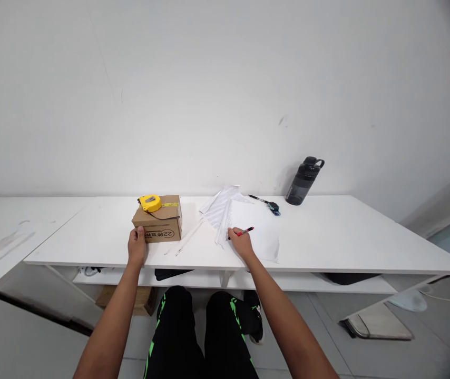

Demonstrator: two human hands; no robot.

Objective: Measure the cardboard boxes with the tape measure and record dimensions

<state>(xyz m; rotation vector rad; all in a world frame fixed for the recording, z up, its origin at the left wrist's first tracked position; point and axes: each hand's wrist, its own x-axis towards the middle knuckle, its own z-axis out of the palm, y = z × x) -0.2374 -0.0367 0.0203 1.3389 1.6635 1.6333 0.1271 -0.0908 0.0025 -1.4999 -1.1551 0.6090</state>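
Observation:
My left hand (pixel 137 246) grips the near left corner of a small cardboard box (pixel 157 233), its thumb against the printed front. On top of the box lies a yellow tape measure (pixel 150 202), with a short length of its yellow blade (pixel 169 205) out across the lid and a dark strap hanging toward the front. Between the fingers of my right hand (pixel 241 243) is a red pen (pixel 245 231), slanted over the white paper (pixel 262 231). The pen's tip is too small to tell whether it touches the sheet. Printed or written sheets (pixel 217 208) lie partly under the paper.
Behind the paper rest a black pen (pixel 257 198) and a small dark-blue object (pixel 274 208). A dark water bottle (pixel 304 181) stands near the wall at the back right of the white desk (pixel 351 237). Below the desktop runs a shelf (pixel 203 278) with dark items on it.

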